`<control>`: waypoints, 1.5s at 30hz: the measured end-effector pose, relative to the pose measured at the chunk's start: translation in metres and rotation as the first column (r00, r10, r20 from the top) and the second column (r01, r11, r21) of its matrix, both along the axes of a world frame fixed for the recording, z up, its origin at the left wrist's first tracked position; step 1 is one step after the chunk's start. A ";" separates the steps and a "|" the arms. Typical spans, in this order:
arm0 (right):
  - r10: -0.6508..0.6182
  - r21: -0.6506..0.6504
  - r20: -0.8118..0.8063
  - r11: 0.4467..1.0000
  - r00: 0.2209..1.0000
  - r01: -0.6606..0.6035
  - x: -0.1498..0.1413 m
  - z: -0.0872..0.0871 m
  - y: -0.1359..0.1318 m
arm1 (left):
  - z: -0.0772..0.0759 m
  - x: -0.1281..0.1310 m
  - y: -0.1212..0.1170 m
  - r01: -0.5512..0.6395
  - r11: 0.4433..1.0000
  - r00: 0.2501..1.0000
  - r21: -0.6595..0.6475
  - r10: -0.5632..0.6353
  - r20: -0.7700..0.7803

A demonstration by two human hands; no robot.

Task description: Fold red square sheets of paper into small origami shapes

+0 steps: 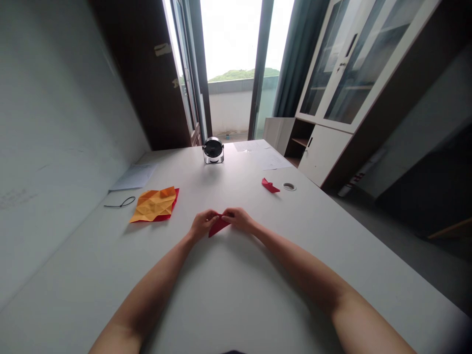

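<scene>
Both hands pinch a folded piece of red paper (218, 226) just above the white table. My left hand (202, 222) grips its left upper edge between thumb and fingers. From the other side, my right hand (238, 218) holds the upper right part, its thumb close to the left thumb. The paper's lower left corner points down toward me; part of its top is covered by my fingers. Farther off to the right lies a small folded red paper boat (270, 185). To the left, a creased orange sheet (154, 204) rests over a red sheet (174, 205).
A roll of tape (289, 187) lies right of the boat. A round black-and-silver device (213, 149) stands at the table's far end. A black cable tie (120, 202) and white papers (134, 176) are by the left wall. More sheets (271, 161) lie at the far right.
</scene>
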State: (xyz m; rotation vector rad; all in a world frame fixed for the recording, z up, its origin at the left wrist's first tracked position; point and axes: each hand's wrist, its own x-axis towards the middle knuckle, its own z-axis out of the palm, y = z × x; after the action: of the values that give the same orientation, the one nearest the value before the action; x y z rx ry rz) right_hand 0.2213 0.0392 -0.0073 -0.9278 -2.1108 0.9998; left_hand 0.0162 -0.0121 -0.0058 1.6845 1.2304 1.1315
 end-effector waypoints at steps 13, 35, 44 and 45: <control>-0.177 -0.152 -0.190 0.977 0.966 0.149 0.003 0.005 0.007 | -0.009 -0.003 0.006 0.056 0.997 0.980 -0.052 -0.045 0.196; -0.034 -0.178 -0.093 0.984 0.995 0.017 -0.001 0.004 -0.002 | -0.005 -0.005 0.005 0.115 0.990 0.990 -0.087 -0.107 0.089; -0.078 -0.181 -0.115 0.982 0.990 0.056 0.000 -0.002 0.001 | -0.002 -0.007 0.005 0.143 0.987 0.990 -0.076 -0.144 -0.010; -0.091 -0.178 -0.117 0.982 0.989 0.069 0.000 -0.002 0.001 | -0.001 -0.007 0.005 0.144 0.987 0.989 -0.078 -0.145 -0.008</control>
State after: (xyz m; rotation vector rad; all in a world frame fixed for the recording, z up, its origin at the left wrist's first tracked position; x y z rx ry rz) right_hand 0.2218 0.0407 -0.0096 -0.9998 -1.8916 1.1831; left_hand 0.0093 -0.0075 -0.0071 1.6964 1.1269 0.9745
